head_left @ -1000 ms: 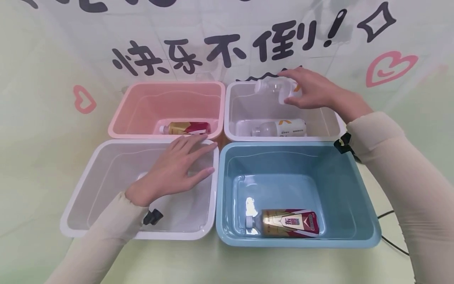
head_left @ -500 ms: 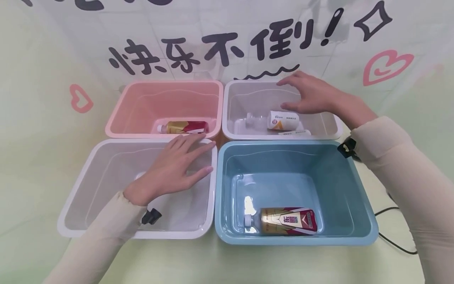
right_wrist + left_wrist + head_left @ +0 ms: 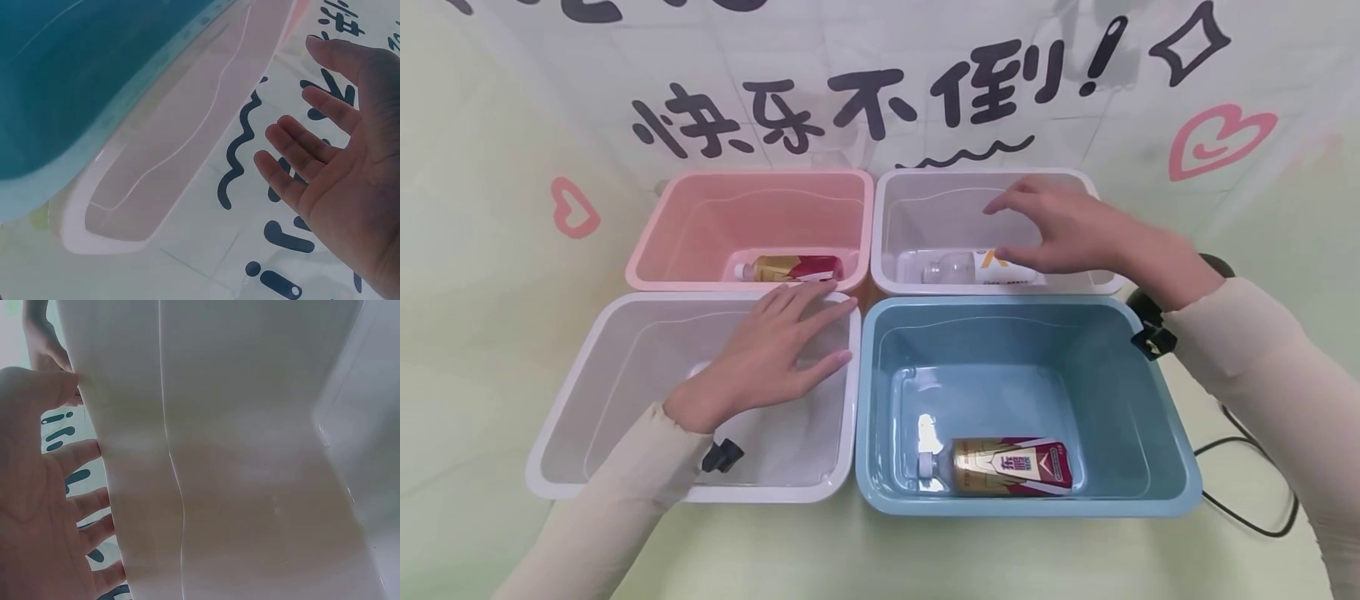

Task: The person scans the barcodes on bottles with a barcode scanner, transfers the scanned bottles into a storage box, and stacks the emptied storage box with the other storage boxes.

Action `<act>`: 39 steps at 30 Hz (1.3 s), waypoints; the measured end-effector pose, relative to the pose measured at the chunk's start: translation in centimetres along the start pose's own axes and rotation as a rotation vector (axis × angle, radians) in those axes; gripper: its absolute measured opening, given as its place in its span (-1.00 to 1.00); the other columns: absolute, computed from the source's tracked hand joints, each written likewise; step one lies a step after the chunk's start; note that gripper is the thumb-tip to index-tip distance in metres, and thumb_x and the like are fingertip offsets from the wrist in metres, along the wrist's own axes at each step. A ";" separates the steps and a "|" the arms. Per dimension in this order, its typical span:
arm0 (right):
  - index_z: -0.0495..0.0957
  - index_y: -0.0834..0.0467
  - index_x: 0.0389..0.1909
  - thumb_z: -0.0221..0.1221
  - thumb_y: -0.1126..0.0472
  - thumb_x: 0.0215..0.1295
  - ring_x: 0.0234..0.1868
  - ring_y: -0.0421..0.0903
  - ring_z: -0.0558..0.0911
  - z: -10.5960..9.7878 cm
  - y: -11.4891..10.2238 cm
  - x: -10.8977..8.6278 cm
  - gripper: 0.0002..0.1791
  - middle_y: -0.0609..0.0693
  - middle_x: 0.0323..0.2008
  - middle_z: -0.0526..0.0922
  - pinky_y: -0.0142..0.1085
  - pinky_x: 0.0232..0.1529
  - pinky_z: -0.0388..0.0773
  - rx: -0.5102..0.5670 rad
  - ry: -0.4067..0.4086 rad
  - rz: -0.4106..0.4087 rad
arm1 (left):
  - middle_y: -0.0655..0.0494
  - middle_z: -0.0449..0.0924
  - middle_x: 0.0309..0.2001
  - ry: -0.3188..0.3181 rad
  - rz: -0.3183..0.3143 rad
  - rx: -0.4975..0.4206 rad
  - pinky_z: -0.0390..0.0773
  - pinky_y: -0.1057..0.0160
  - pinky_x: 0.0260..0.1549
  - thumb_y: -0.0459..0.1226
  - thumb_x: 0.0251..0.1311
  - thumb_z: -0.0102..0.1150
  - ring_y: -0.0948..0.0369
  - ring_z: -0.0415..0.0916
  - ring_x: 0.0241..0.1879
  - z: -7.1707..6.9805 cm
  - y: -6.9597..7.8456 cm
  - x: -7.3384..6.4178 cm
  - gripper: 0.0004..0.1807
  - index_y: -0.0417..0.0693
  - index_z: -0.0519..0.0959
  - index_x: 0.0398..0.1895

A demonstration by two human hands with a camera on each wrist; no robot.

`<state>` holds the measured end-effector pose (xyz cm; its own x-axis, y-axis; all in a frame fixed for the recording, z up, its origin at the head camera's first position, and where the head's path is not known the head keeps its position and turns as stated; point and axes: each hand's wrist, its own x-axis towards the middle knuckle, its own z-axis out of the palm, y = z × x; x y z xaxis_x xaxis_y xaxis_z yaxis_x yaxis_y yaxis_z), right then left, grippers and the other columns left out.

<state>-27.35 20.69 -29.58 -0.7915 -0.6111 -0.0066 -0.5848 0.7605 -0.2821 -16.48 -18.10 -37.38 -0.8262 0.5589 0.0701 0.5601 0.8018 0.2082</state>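
Note:
My right hand (image 3: 1060,225), fingers spread and holding nothing, hovers over the back right pale bin (image 3: 887,192). In that bin lies a clear plastic bottle (image 3: 951,271) with a white and orange label, partly overlapped by my thumb. My left hand (image 3: 767,358) reaches across the front left pale bin (image 3: 610,333), its fingers extended toward the far rim; the left wrist view shows this hand (image 3: 37,481) beside the bin wall. A gold and red drink bottle (image 3: 1011,467) lies in the blue bin (image 3: 1030,506), and another drink bottle (image 3: 797,267) in the pink bin (image 3: 752,204).
The bins stand rim to rim in two rows on a pale green surface (image 3: 760,550). Behind them rises a white backdrop (image 3: 850,50) with dark lettering and pink hearts. A black cable (image 3: 1247,525) runs along the right side.
One second ago my right hand held a clear, white-labelled bottle above the back right bin. It has let go, the bottle dropping inside, and the hand has lowered slightly. My left hand stays put.

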 end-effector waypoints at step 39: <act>0.62 0.06 0.28 0.47 0.02 0.28 -0.02 -0.06 0.74 7.5 -5.9 -6.5 -0.43 0.04 0.16 0.67 -0.16 -0.03 0.79 0.101 -0.056 -0.171 | 0.04 0.19 0.67 -0.001 0.000 0.018 0.12 -0.26 0.64 0.26 0.39 0.13 -0.04 0.14 0.64 -0.2 0.0 -0.1 -0.22 0.28 0.33 0.62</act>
<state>-17.44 18.49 -35.08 -0.6696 -0.7427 -0.0034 -0.6867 0.6208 -0.3783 -16.42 -18.15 -37.21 -0.8261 0.5593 0.0696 0.5613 0.8053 0.1911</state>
